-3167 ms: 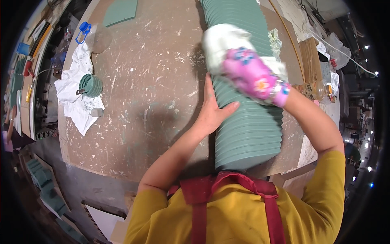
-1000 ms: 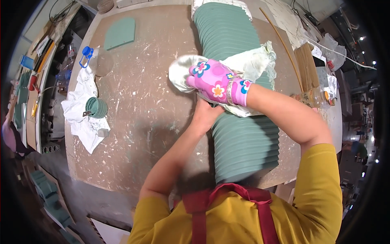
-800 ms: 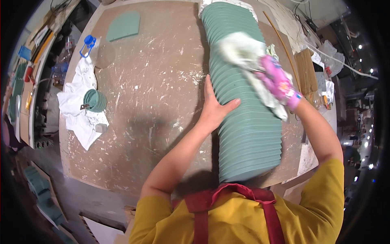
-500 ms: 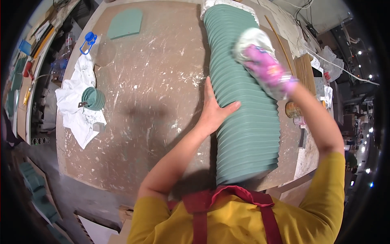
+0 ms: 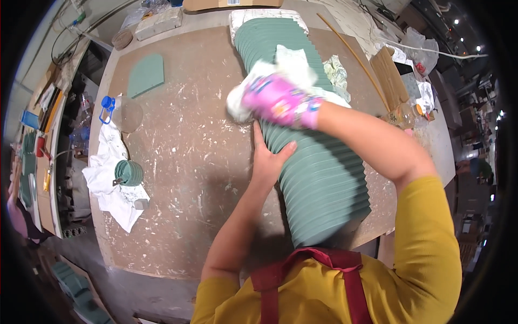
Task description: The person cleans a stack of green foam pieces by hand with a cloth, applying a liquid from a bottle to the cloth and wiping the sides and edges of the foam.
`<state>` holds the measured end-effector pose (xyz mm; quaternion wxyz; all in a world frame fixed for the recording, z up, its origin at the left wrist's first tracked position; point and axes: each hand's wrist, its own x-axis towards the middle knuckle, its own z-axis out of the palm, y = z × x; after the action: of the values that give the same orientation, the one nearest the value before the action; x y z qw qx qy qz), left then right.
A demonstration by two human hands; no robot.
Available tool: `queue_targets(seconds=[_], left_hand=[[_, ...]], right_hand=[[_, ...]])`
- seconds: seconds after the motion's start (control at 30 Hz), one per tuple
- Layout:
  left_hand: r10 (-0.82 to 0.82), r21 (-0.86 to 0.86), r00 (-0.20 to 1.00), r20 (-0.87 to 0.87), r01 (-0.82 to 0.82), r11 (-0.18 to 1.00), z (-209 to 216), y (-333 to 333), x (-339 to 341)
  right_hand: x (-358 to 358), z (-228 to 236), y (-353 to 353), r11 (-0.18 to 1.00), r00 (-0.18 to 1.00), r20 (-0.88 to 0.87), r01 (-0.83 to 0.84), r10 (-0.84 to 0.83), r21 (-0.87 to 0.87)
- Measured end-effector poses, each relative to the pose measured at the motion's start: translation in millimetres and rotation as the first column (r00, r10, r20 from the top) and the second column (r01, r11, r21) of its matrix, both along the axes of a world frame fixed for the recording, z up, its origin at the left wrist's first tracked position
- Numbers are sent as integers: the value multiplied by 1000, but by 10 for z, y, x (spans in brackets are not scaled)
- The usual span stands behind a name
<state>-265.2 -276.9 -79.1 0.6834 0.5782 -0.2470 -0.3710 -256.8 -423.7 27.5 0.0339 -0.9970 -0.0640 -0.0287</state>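
A long row of green ridged pieces (image 5: pixel 318 183), packed face to face like a stack on its side, runs from my body to the far side of the table. Against its left side lies my left hand (image 5: pixel 268 161), bare, fingers stretched along the edge and thumb apart on top. My right hand (image 5: pixel 280 102), in a pink patterned glove, is closed on a white cloth (image 5: pixel 295 66) at the row's upper left edge; hand and cloth are blurred by motion. The row's far end meets a white block (image 5: pixel 297 17).
On the brown worktable (image 5: pixel 189 178) a flat green arched piece (image 5: pixel 147 76) lies far left. Nearer are a clear jug with a blue cap (image 5: pixel 108 102), a white rag (image 5: pixel 102 178) and a green ridged cup (image 5: pixel 129 173). A wooden stick (image 5: pixel 353 59) and a bottle (image 5: pixel 404 116) lie right.
My right hand has swept the cloth leftward across the row to its left edge. My left hand stays against the side. The view has shifted, showing more of the table's far edge.
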Motion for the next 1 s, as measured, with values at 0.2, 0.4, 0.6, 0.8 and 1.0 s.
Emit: queue_targets(seconds=[0.2, 0.4, 0.6, 0.8, 1.0], left_hand=[[-92, 53, 995, -43, 94, 994, 181, 2, 33], [18, 37, 999, 37, -20, 999, 177, -249, 468], [-77, 49, 979, 188, 69, 996, 131, -479, 455], [-125, -2, 990, -72, 125, 992, 73, -486, 461], [-60, -88, 996, -68, 54, 995, 135, -423, 465]], right_hand=[[-1165, 225, -1027, 655, 752, -103, 625, -651, 424], [-934, 367, -956, 382, 733, -108, 468, -672, 797], [-538, 86, -695, 938, 949, 284, 32, -137, 346], [250, -93, -105, 986, 970, -212, 87, -116, -144], [-249, 156, -707, 941, 987, -42, 159, -153, 298]])
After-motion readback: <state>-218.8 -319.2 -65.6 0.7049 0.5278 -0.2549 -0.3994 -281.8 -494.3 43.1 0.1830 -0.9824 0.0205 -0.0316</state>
